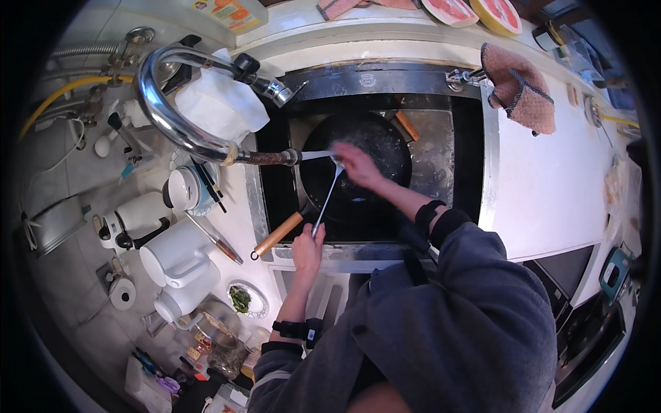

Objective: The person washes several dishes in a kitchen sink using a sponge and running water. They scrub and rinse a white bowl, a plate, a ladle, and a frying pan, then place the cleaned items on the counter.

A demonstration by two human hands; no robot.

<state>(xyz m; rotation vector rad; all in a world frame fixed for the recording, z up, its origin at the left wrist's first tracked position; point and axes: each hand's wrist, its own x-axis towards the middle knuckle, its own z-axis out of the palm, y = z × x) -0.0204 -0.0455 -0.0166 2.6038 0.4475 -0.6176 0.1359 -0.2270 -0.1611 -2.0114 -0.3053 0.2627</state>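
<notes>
My left hand [307, 250] grips the lower end of a long metal-handled utensil [327, 199], perhaps a ladle or spatula. Its head lies under a stream of water [316, 154] running from the curved chrome faucet [147, 108]. My right hand [358, 164] is at that head, blurred, and its fingers hide most of it; whether they close on it I cannot tell. Below both hands a dark wok [384, 139] sits in the metal sink [436, 175], with water inside. The wok's wooden handle [279, 235] sticks out over the sink's near left edge.
Left of the sink stand a white bowl [183, 189], black chopsticks [207, 178], white pitchers [173, 253] and a plate of greens [261, 305]. A pink cloth [521, 93] hangs over a tap at the right. Cut grapefruit halves [496, 15] rest on the far ledge.
</notes>
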